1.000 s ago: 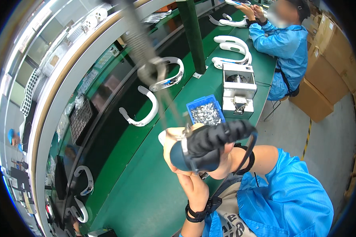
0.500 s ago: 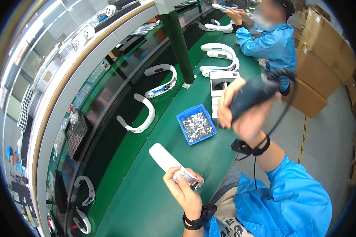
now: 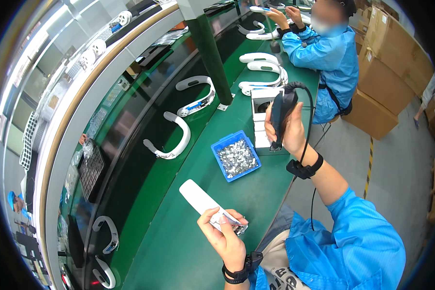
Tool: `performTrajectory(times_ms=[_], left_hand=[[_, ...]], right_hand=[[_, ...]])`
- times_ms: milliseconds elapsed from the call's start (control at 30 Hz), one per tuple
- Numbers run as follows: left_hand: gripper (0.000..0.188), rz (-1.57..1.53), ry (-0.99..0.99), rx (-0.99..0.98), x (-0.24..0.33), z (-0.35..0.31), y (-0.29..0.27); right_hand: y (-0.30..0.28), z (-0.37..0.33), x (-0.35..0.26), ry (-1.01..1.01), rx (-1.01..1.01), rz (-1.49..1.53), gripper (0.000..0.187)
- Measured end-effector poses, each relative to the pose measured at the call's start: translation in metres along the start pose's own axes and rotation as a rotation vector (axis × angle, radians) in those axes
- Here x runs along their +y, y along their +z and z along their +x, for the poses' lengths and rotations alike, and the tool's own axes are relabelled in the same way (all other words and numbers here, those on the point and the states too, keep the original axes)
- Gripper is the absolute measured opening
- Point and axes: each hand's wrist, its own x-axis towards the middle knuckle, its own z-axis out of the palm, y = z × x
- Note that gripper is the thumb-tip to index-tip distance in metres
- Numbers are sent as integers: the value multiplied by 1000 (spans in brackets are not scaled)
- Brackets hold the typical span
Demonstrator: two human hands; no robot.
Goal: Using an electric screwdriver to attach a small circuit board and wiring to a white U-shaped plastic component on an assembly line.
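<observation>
My left hand (image 3: 224, 241) grips a white curved plastic housing (image 3: 196, 194) by its near end, where small inner parts show; its smooth long end points away to the left over the green table. A black corded handheld tool (image 3: 281, 113) is in my right hand (image 3: 294, 133), held raised with its narrow end down and its cable looping from the top. The tool is apart from the housing. Just left of my right hand stands a blue tray (image 3: 220, 164) full of small metallic pieces. Behind the tool is a white box (image 3: 261, 101) with a dark round opening.
White U-shaped neckbands (image 3: 181, 137) lie on the dark strip along the table's left. Others are stacked (image 3: 263, 67) farther back. A green post (image 3: 211, 63) rises at the table's far side. Another person (image 3: 319, 58) works beyond. Cardboard boxes (image 3: 386, 63) stand at the right.
My right hand has turned the black tool from slanted to nearly upright and brought it slightly left. My left hand keeps its grip on the housing. The other person's hands have moved apart.
</observation>
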Motion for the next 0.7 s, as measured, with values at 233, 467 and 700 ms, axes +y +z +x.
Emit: performTrajectory(times_ms=[233,467,700], left_hand=[[21,-24,-24,-68,-9,0,-8],[22,10,-9,-91,-8,1,-13],[24,-35,-19,-81,-8,-1,-14]], right_hand=[[64,-24,-52,-83,-154,472,99],[134,-45,-79,-82,-516,703,80],[148,-54,-50,51,-534,818,89]])
